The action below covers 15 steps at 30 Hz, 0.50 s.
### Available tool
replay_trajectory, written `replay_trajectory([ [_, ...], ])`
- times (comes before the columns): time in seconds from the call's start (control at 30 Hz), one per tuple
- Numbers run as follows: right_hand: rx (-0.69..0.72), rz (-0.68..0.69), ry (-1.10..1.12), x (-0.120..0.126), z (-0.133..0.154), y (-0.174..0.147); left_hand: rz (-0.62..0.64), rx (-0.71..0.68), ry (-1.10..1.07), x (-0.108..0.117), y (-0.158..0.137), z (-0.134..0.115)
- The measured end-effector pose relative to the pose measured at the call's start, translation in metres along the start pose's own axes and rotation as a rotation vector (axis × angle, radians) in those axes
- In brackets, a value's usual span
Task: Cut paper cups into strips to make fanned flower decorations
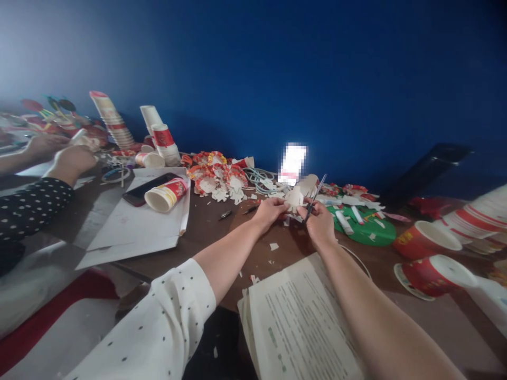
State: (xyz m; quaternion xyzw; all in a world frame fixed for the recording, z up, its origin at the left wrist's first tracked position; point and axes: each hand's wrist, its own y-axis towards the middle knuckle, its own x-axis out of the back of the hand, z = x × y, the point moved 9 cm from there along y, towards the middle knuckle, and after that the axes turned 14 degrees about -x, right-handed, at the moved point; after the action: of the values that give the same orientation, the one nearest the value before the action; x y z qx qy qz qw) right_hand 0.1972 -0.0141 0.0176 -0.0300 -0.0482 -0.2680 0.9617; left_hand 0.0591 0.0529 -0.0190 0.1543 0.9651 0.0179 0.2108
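Over the brown table, my left hand (270,213) pinches the left edge of a white paper cutout (295,198) with notched edges. My right hand (321,226) grips dark-handled scissors (316,193), whose blades point up and away at the cutout's right side. Whether the blades touch the paper, I cannot tell. Just behind stands a bright, blurred-out phone-like screen (292,164). White paper scraps (274,246) lie below my hands. To the left is a heap of red-and-white cut paper-cup pieces (217,174).
A printed booklet (301,316) lies under my right forearm. On the right are a green disc (370,232) with white tubes and red paper cups (428,237). Leftward, a cup (166,194) and dark phone (148,189) rest on white board. A co-worker's hands (75,158) work farther left.
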Motion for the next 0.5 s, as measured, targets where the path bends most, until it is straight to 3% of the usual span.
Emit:
replay_trajectory([
  [0.5, -0.006, -0.08, -0.015, 0.0065, 0.0001, 0.0011, -0.041, 0.01, -0.007, 0.0045, 0.0035, 0.0052],
])
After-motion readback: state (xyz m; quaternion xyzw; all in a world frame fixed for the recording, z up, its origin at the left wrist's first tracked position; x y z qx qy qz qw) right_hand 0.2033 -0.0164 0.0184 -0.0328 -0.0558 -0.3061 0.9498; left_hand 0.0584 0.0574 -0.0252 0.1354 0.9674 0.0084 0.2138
